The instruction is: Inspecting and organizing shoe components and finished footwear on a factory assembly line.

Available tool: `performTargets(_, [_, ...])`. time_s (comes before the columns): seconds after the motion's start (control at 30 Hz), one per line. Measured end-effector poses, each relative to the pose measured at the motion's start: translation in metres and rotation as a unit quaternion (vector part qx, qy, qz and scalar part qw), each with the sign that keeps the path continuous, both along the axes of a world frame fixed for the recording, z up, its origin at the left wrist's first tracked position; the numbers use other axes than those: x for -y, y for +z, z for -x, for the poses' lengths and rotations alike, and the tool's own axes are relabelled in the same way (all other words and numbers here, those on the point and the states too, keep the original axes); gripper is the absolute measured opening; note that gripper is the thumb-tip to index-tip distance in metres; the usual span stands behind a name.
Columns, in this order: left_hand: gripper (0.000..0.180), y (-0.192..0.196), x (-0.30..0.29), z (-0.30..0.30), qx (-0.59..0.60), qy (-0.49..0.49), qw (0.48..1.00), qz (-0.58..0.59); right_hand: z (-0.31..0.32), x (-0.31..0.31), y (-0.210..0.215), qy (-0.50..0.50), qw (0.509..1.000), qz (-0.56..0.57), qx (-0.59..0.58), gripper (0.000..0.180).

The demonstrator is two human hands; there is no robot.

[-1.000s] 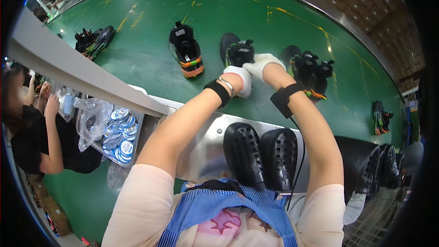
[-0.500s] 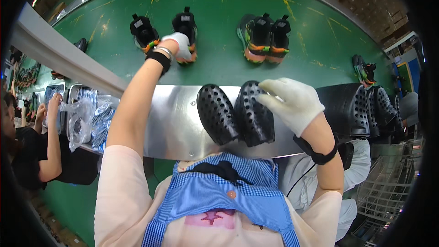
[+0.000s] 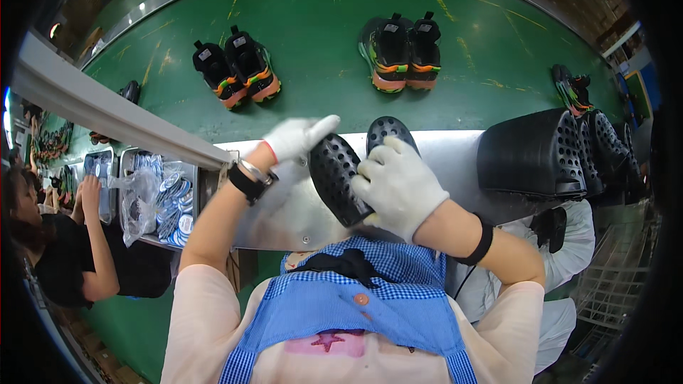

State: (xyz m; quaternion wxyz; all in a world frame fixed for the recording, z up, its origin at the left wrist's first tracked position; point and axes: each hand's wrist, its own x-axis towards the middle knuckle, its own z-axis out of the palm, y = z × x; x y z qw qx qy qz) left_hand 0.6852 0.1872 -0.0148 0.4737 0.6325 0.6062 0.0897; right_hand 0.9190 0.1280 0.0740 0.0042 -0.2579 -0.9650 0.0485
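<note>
Two black, hole-dotted shoe-shaped forms lie side by side on the metal ledge before me; they look like shoe trees. My right hand [image 3: 402,188], in a white glove, curls its fingers over the right-hand form [image 3: 388,128] and hides its lower part. Those fingertips also reach the edge of the left-hand form [image 3: 337,178]. My left hand [image 3: 299,136], gloved too, is at that form's rounded top with its fingers stretched out; whether it touches is unclear. Beyond it on the green surface stands a pair of black sneakers [image 3: 238,67] with orange and green soles.
Another sneaker pair [image 3: 400,53] stands farther right. Large black hole-dotted forms [image 3: 530,153] crowd the ledge's right end. At left, a metal tray [image 3: 171,195] holds round blue-and-white pieces and clear plastic. A grey rail [image 3: 121,103] slants across, and a co-worker [image 3: 64,235] sits beyond it.
My left hand has left the sneaker on the green surface and come back to the left-hand form. My right hand has moved down and left, closing over the right-hand form. The left sneakers now stand closer together.
</note>
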Motion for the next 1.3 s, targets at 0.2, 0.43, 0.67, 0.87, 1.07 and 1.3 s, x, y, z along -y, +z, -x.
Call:
performTargets(0.2, [0.072,-0.001,-0.001,-0.056,-0.011,-0.045,0.999,-0.018,-0.014,0.014,0.004,-0.023,0.997,0.049,-0.050,0.044])
performTargets(0.43, [0.066,0.036,-0.038,-0.028,0.202,0.109,0.973,-0.028,-0.033,-0.006,0.034,-0.040,0.982,0.095,-0.159,0.046])
performTargets(0.67, [0.077,0.089,-0.013,-0.047,0.656,0.051,0.733,0.172,-0.031,-0.029,0.060,-0.070,0.956,0.090,-0.271,0.058])
performTargets(0.87, [0.042,0.086,-0.041,-0.041,0.675,0.147,0.723,0.002,-0.019,-0.054,0.067,-0.275,0.885,0.290,-0.237,0.070])
performTargets(1.07, [0.022,0.079,-0.088,-0.056,0.533,0.264,0.775,-0.212,0.007,-0.087,0.056,-0.324,0.897,0.187,-0.237,0.048])
performTargets(1.3, [0.032,0.057,-0.130,-0.076,0.488,0.343,0.766,-0.239,0.015,-0.125,0.028,-0.372,0.908,0.094,-0.169,0.034])
